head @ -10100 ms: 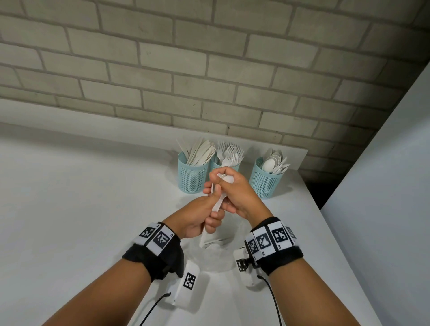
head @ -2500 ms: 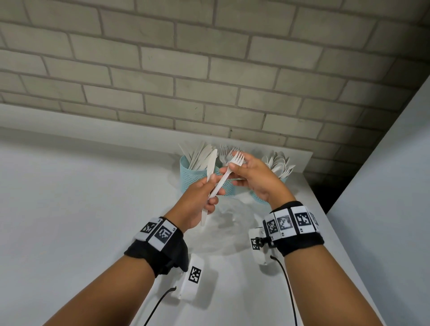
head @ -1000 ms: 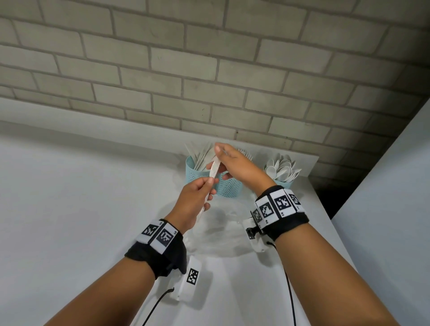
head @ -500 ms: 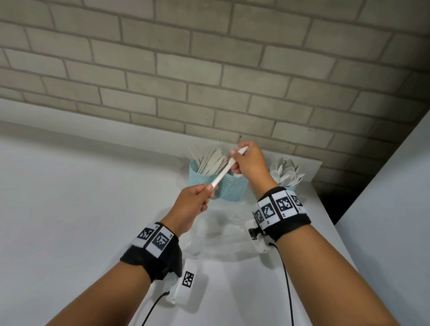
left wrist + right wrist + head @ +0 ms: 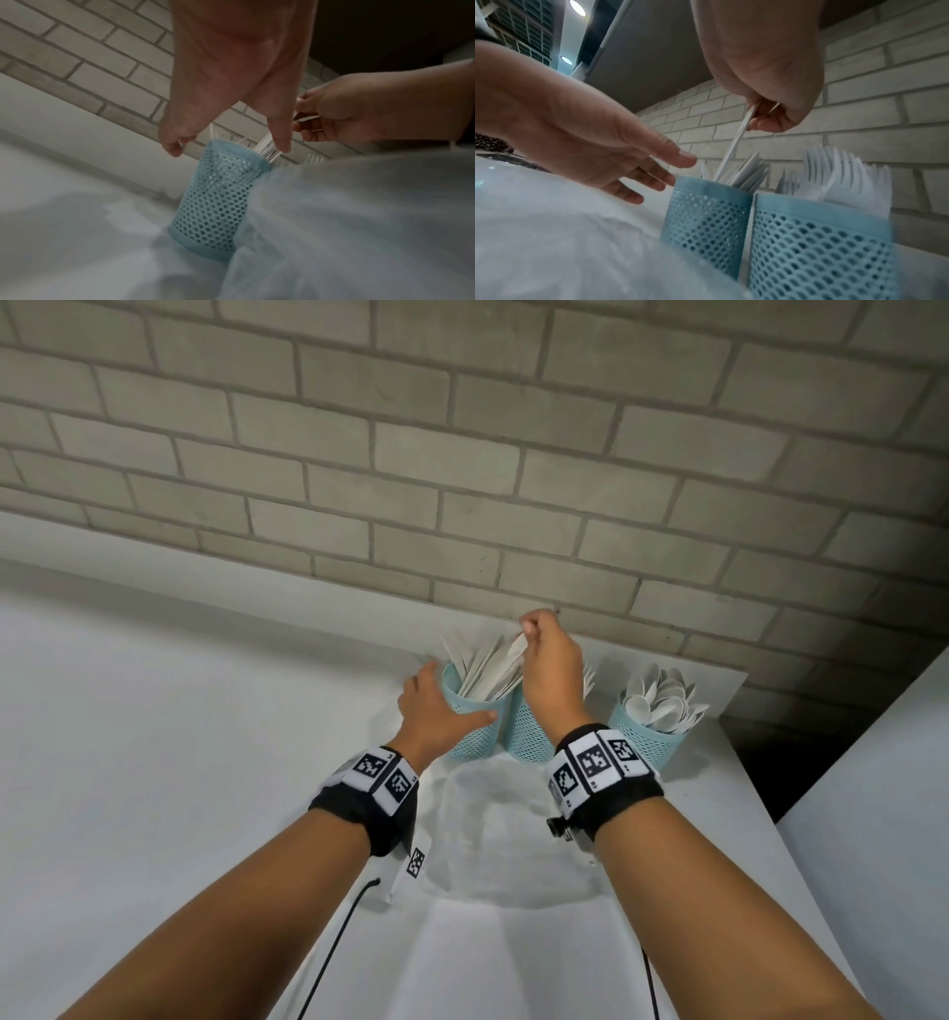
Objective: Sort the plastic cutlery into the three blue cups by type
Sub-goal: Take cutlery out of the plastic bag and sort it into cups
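my right hand [image 5: 552,667] hides most of the middle cup [image 5: 529,737] from the head view, so the forks [image 5: 844,178] show clearly only from my right wrist, where their tines point up. the knife [image 5: 734,146] i hold is partly hidden too — its upper end is buried in my curled fingers [image 5: 765,123] and its lower end is lost among the other knives [image 5: 482,667] in the left cup [image 5: 475,734]. it runs steeply, tilted, from my pinch down and to the left into that cup; which end is the blade i cannot tell. my left hand [image 5: 436,706] is spread, fingers straight and relaxed, thumb lying across the near side of the left cup and fingers reaching round its far side; whether they press the mesh is hard to say, and the left wrist view is soft with blur. the right cup [image 5: 644,739] stands a little apart, full of spoons [image 5: 660,701], bowls up. all three cups stand upright at the back of a white table [image 5: 179,737], near a raised ledge under a grey brick wall [image 5: 462,454]. a crumpled clear plastic bag [image 5: 506,829] lies on the table between my wrists — a white panel [image 5: 873,865] rises at the right.
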### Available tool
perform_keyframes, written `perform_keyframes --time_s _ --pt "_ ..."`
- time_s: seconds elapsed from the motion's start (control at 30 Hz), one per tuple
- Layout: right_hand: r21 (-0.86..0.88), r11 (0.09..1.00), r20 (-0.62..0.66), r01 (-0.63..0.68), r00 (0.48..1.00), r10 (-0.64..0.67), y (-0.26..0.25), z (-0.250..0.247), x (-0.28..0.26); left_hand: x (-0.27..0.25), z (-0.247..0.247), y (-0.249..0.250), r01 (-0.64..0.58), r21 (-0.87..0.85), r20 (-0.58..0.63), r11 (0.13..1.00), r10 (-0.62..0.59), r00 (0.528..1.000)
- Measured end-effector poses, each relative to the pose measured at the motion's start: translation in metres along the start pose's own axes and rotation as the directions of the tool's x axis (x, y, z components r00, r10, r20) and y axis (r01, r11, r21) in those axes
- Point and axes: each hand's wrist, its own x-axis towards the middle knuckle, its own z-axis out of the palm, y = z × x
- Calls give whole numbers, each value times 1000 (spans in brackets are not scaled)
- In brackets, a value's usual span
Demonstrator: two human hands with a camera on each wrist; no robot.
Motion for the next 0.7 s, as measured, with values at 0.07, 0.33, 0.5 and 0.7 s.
perform_keyframes --time_s 0.07,0.33,0.5,0.7 --pt "-79 997 61 -6 998 11 2 8 -3 8 3 -2 5 -18 40 1000 -4 999" --pt "-304 953 213 7 975 61 9 28 -12 32 24 -11 48 -327 163 944 7 987" --pt "-390 918 258 74 966 32 11 24 -11 40 27 -19 3 -336 91 942 29 995" --pt "-152 988 81 -35 996 48 9 21 -34 32 16 -20 -69 -339 65 938 97 993"
